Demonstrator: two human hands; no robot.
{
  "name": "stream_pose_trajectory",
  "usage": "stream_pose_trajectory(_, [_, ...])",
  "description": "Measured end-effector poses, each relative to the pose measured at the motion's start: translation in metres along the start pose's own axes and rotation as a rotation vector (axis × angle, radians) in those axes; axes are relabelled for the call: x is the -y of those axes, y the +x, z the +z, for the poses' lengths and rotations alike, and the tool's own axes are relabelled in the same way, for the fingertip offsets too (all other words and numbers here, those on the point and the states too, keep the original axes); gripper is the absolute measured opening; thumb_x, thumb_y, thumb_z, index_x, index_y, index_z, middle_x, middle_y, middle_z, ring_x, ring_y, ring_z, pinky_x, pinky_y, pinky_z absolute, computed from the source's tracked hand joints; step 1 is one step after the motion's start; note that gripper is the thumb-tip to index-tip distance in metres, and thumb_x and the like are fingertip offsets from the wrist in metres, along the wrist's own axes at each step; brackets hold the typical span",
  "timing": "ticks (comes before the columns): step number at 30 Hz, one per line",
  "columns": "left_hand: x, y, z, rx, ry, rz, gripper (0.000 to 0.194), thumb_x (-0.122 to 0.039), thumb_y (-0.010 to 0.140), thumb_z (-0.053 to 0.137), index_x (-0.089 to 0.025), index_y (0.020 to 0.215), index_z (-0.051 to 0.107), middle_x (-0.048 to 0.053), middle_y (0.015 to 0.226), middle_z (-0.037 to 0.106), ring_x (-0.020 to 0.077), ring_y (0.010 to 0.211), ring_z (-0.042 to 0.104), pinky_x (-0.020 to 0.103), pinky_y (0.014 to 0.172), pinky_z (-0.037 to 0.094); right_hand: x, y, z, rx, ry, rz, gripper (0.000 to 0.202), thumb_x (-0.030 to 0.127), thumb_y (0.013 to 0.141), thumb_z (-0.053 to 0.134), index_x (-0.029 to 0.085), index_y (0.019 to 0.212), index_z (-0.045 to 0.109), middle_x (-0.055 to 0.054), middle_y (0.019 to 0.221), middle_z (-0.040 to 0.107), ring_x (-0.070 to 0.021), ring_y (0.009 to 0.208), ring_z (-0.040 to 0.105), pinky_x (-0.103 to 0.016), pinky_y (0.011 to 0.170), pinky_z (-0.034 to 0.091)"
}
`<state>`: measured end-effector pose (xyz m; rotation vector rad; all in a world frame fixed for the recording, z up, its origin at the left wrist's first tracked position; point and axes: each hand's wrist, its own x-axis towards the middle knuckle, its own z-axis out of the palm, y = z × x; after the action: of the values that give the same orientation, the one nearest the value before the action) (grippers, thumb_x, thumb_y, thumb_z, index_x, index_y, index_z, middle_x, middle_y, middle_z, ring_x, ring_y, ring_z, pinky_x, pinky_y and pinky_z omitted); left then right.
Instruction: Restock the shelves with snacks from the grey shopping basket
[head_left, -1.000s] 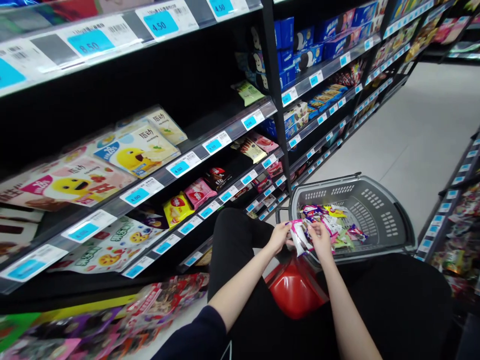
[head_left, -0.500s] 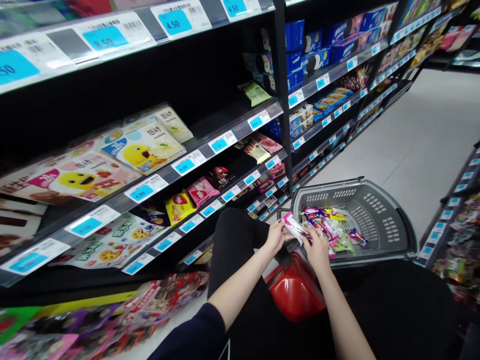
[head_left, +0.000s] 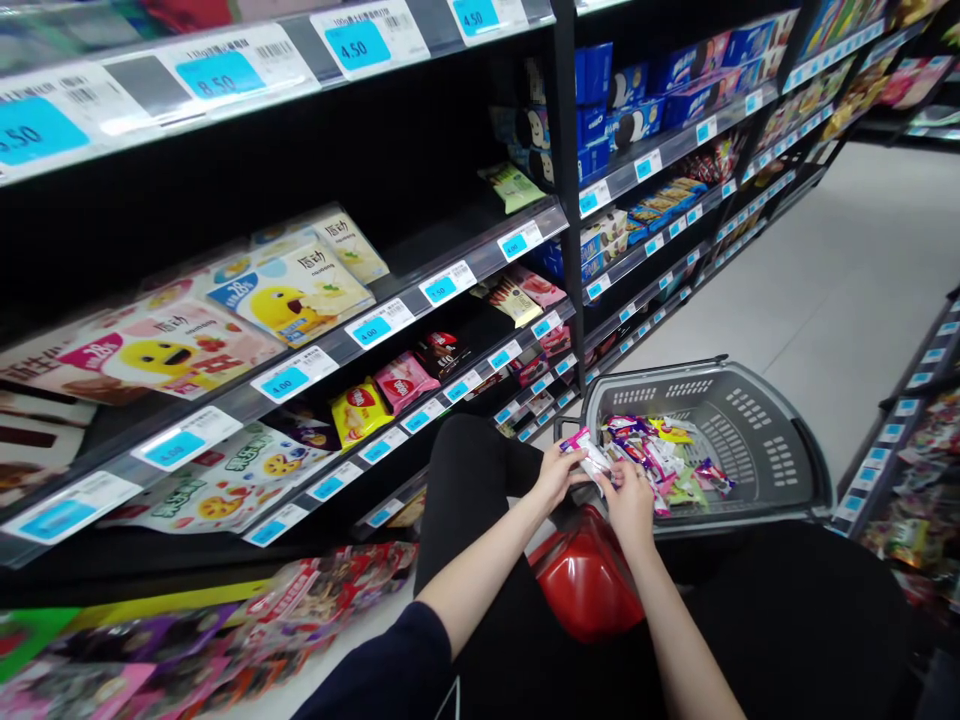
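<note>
Several snack bags [head_left: 322, 595] crowd the bottom left, too blurry to read. Above them, a pink box [head_left: 172, 355] and a blue-and-white box [head_left: 300, 290] both show "28", a yellow cartoon face and Chinese characters. Price tags [head_left: 367, 38] up top read 8.50, 4.50 and 4.50. Lower down there's a yellow packet [head_left: 360, 412] touching a pink packet [head_left: 405, 382], then a black-clad knee [head_left: 459, 470] blocks a lower row of tags. Left hand [head_left: 555, 475] has its fingers closed on one end of a small pink-and-white wrapper [head_left: 590, 458], held up by the basket's near left corner. Red shiny thing [head_left: 589, 585] just below, and behind, blue boxes [head_left: 592, 125] that look like Oreo. Right hand [head_left: 631, 500] pinches the wrapper's other end. Farther right, the grey basket [head_left: 806, 440] holds a pile of colorful wrapped packets [head_left: 679, 460], lettering too tiny, with more shelving [head_left: 885, 440] beyond.
</note>
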<state>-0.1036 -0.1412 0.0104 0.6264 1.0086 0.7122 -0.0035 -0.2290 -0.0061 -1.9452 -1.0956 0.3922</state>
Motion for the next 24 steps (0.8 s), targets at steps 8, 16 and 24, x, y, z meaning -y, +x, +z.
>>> stream_pose_trajectory(8, [0.000, 0.004, -0.002, -0.007, -0.050, -0.021, 0.023, -0.010, 0.062, 0.068, -0.012, 0.081, 0.055, 0.003, 0.068, 0.060, 0.0178, 0.068, 0.063, 0.041, 0.065, 0.057, -0.017, 0.002, 0.005, 0.056, 0.292, 0.224, 0.029, 0.046, 0.069, 0.058, 0.018, 0.073, 0.054, -0.004, 0.066, 0.061, -0.0202, 0.058, 0.056, -0.033, 0.059, 0.045])
stream_pose_trajectory(16, [-0.008, 0.007, -0.005, -0.006, -0.089, -0.046, 0.015, -0.009, 0.068, 0.062, -0.011, 0.080, 0.054, 0.002, 0.062, 0.059, 0.0130, 0.056, 0.059, 0.040, 0.062, 0.057, -0.002, 0.007, -0.005, 0.068, -0.031, -0.186, 0.028, 0.033, 0.088, 0.037, 0.019, 0.076, 0.058, -0.007, 0.074, 0.058, -0.0234, 0.073, 0.053, -0.035, 0.066, 0.041])
stream_pose_trajectory(24, [-0.008, 0.009, -0.007, -0.161, -0.183, -0.251, 0.005, -0.009, 0.077, 0.052, -0.005, 0.080, 0.054, 0.006, 0.061, 0.058, 0.0190, 0.056, 0.063, 0.035, 0.054, 0.056, 0.013, -0.002, -0.007, 0.069, -0.331, -0.616, 0.031, 0.015, 0.091, 0.032, 0.018, 0.099, 0.062, -0.009, 0.080, 0.061, -0.0232, 0.077, 0.051, -0.040, 0.076, 0.038])
